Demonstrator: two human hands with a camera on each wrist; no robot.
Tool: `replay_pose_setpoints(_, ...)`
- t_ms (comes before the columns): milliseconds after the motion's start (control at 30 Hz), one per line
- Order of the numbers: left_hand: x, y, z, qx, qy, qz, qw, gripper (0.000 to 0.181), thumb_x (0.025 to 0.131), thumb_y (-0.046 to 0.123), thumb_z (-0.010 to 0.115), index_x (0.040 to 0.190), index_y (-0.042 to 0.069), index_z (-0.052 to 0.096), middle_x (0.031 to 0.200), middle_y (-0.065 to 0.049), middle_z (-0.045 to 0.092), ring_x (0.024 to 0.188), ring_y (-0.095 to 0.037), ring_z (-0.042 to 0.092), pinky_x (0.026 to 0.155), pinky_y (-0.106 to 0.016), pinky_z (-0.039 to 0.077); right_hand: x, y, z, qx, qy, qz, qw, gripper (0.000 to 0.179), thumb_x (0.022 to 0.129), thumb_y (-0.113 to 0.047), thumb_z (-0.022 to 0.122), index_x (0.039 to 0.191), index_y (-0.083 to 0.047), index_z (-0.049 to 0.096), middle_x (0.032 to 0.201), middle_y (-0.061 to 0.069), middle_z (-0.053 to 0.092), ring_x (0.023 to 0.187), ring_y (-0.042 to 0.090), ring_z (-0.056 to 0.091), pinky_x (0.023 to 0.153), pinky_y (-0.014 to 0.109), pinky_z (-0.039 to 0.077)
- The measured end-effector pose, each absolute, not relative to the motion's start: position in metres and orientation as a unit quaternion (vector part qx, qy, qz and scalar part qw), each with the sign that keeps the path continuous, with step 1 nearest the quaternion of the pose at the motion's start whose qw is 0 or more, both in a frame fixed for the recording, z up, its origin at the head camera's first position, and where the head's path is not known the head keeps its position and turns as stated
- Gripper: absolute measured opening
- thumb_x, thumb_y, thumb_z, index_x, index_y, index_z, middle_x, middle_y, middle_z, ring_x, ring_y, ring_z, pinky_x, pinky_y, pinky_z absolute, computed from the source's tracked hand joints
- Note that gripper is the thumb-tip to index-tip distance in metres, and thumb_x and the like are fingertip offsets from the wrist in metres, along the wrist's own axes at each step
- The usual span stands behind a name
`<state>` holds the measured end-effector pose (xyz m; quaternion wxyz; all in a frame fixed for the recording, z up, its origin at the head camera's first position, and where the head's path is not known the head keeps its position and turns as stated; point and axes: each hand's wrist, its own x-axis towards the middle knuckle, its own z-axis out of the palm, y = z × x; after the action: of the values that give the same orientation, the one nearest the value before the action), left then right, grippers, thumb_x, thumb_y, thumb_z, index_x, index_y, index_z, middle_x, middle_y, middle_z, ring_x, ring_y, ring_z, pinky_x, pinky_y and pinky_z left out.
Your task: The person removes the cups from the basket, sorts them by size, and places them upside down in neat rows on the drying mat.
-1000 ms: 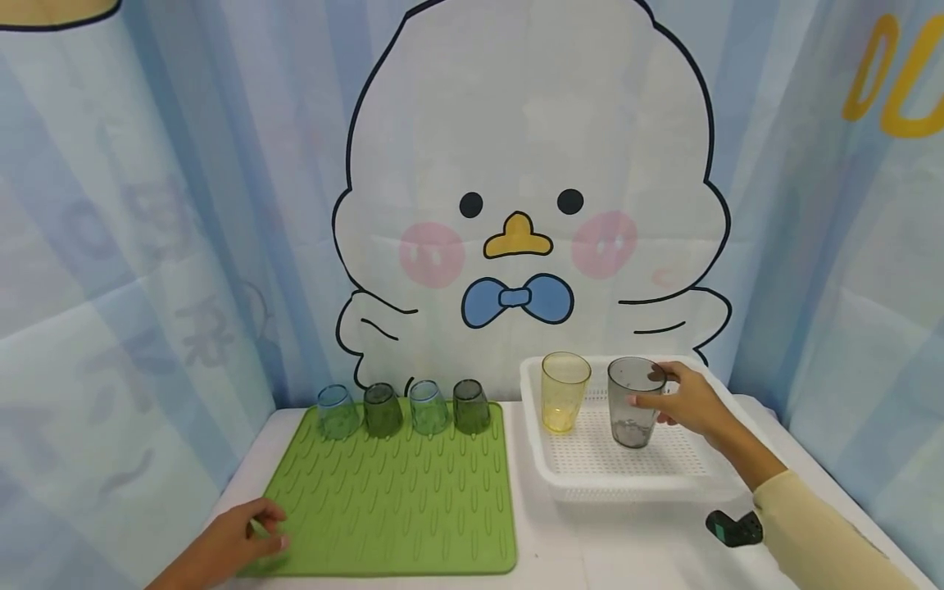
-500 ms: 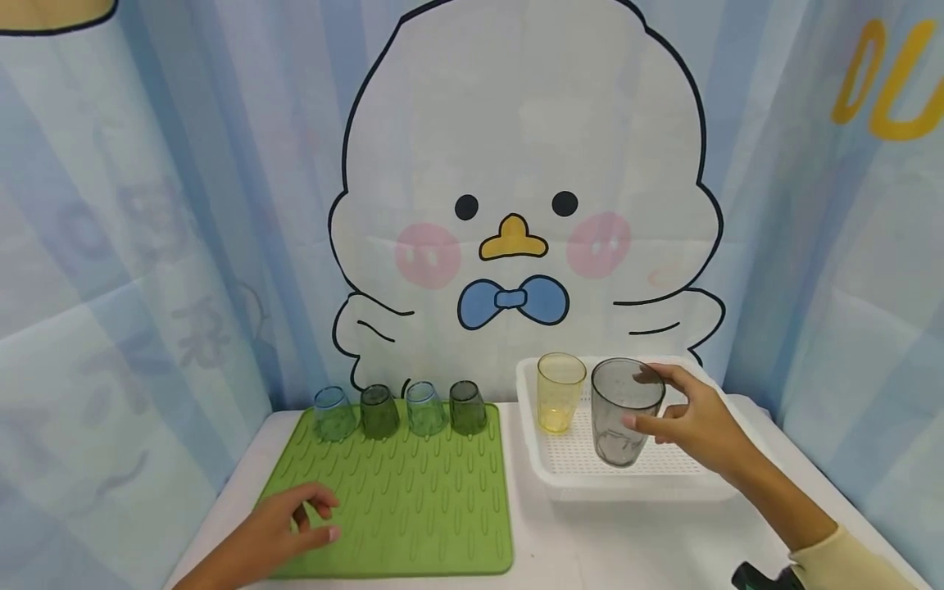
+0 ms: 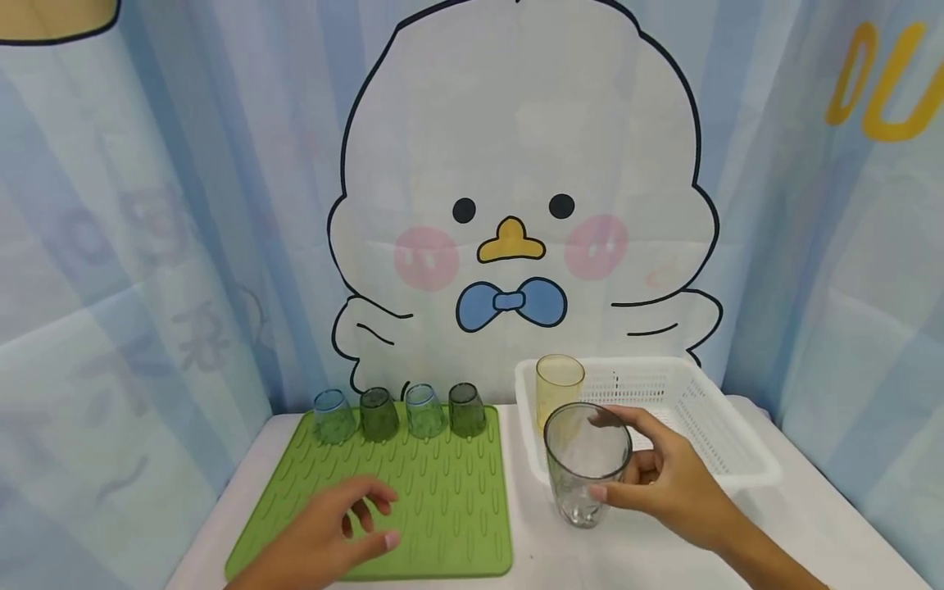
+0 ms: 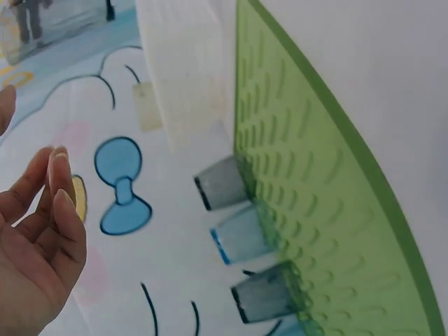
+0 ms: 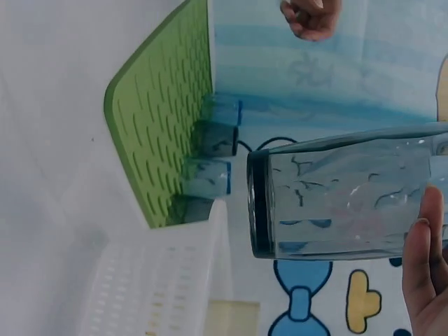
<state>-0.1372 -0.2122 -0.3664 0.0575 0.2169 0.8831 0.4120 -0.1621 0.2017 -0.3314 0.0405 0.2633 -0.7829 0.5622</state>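
In the head view my right hand (image 3: 678,492) grips a clear grey drinking glass (image 3: 578,463) near its rim, thumb at the near side and fingers behind. The glass is mouth up, in front of the white basket's left part. Its thick base (image 5: 260,203) shows in the right wrist view. My left hand (image 3: 332,528) hovers over the green drying mat (image 3: 450,533), holding nothing, fingers loosely bent. At the mat's far edge several small tumblers stand in a row, narrower ends up, blue (image 3: 424,414) and dark grey (image 3: 467,412) alternating.
A white perforated basket (image 3: 745,467) stands at the back right. Inside its left end is a yellow glass (image 3: 559,389), partly hidden by the grey one. Behind the white table (image 3: 796,533) hangs a printed curtain (image 3: 516,139).
My right hand has lifted the grey glass out of the basket and brought it left and nearer. My left hand has moved right over the mat. The tumblers stay in place.
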Motion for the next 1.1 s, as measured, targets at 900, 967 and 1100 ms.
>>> replay_pose_setpoints(900,-0.119,-0.13,-0.344,0.273,0.841,0.46,0.081,0.076,0.086,0.039,0.08,0.149,0.017,0.044,0.14,-0.003,0.053,0.123,-0.019,0.054,0.096,-0.032,0.049,-0.134,0.145,-0.368,0.36,-0.701,0.607,-0.102,0.077,0.083,-0.002,0.08,0.149,-0.004,0.041,0.072,-0.004,0.069,0.055,-0.001,0.06,0.048,0.031,0.054)
replay_pose_setpoints(967,-0.119,-0.128,-0.344,0.281,0.838,0.46,0.08,0.079,0.084,0.039,0.082,0.15,0.016,0.043,0.139,-0.003,0.053,0.122,-0.019,0.054,0.094,-0.031,0.049,-0.135,0.143,-0.37,0.373,-0.694,0.608,-0.1,0.078,0.083,-0.003,0.081,0.149,-0.001,0.04,0.072,0.001,0.068,0.056,-0.002,0.06,0.047,0.031,0.053)
replay_pose_setpoints(1100,-0.12,-0.127,-0.346,0.289,0.84,0.452,0.08,0.082,0.082,0.039,0.084,0.15,0.02,0.042,0.136,-0.003,0.053,0.12,-0.017,0.053,0.09,-0.03,0.05,-0.136,0.14,-0.373,0.364,-0.693,0.611,-0.12,0.08,0.083,-0.004,0.081,0.149,0.004,0.037,0.066,-0.002,0.065,0.057,-0.002,0.059,0.05,0.03,0.055)
